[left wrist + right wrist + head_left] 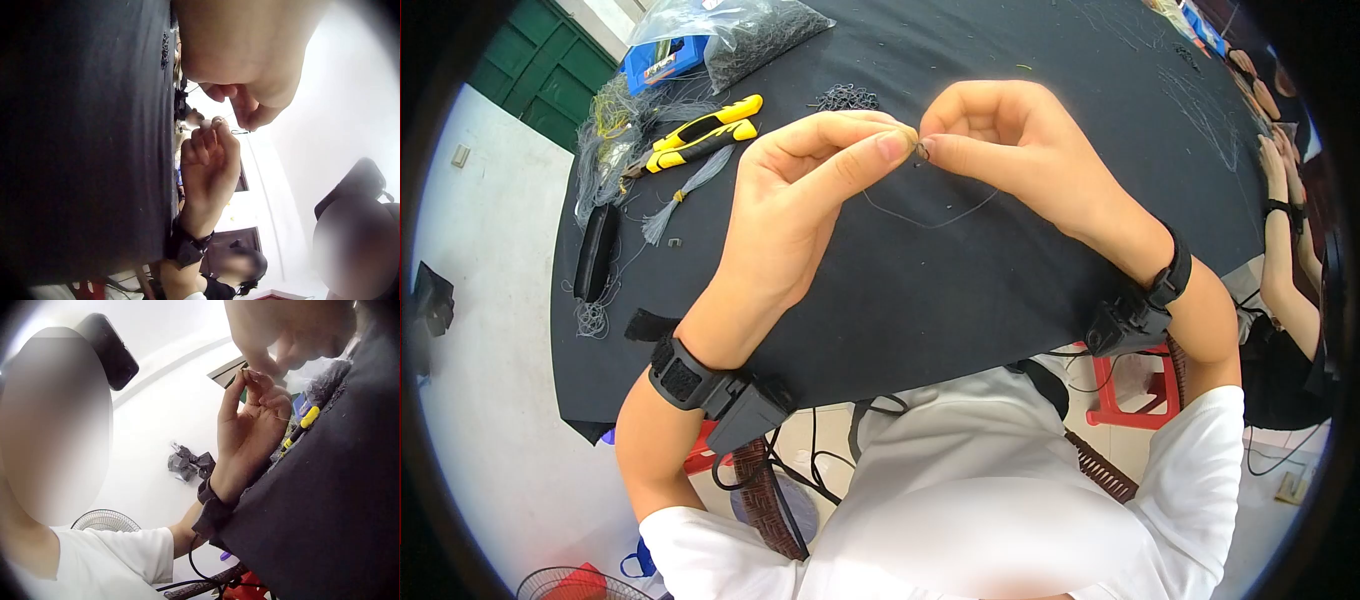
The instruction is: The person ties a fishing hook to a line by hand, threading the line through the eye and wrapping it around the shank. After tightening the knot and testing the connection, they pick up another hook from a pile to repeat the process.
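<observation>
1. The thin line (930, 226) sags in a shallow curve between the two hands, above the middle of the tabletop (960, 320). At the fingertips sits a small dark piece (921, 150), too tiny to make out fully.
2. The left hand (785, 205) pinches the small dark piece between thumb and forefinger. The right hand (1045, 150) pinches what looks like the line, its tips just beside the left's; whether the tips touch, I cannot tell.
3. Grip with the very ends of the fingers, so the join stays in sight. A firm left pinch would steady the piece while the right does the finer moving.
4. Keep the hanging curve loose but untwisted: line this fine could slip or snag if tugged, so small, even pulls suit it best.
5. Beyond the hands, toward the far edge, lies a heap of small dark links (845, 97); sleeves or fingers could scatter it.
6. Toward the left edge lie the yellow-and-black pliers (700, 147), with a tied bundle of strands (670, 212) beside them and a black case (595, 252) nearer that edge. Keep the working line away from those loose strands.
7. By the far left corner are a blue box (662, 65) and a clear bag (765, 45).
</observation>
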A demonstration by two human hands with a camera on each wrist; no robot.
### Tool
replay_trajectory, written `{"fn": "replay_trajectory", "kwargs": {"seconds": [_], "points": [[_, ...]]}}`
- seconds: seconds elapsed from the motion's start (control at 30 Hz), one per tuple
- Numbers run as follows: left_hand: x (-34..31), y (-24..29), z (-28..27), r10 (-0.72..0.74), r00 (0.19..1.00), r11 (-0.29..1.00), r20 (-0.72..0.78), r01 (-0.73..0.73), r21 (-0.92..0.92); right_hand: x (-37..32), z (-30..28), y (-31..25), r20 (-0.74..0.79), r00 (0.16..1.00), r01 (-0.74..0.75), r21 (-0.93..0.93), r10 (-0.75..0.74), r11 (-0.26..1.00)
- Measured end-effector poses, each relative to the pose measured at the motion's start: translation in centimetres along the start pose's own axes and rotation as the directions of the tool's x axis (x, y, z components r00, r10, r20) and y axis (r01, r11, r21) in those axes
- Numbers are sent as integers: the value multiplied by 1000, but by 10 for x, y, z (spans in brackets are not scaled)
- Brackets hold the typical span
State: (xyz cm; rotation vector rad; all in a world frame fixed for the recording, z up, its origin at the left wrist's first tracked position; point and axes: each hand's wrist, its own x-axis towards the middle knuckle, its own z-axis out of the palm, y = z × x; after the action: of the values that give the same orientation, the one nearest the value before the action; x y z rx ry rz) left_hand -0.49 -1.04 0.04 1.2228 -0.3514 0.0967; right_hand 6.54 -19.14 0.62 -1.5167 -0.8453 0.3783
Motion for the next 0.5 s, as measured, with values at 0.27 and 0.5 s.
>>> {"fn": "replay_trajectory", "kwargs": {"seconds": [0.27,0.5], "points": [[-2,1,-1,-31,999,998,24,29,63,3,-7,-4,-132,976,148,-172,-172,974],[-2,1,0,-46,999,997,15,45,68,-3,-10,-17,-141,961,173,-365,-238,915]]}}
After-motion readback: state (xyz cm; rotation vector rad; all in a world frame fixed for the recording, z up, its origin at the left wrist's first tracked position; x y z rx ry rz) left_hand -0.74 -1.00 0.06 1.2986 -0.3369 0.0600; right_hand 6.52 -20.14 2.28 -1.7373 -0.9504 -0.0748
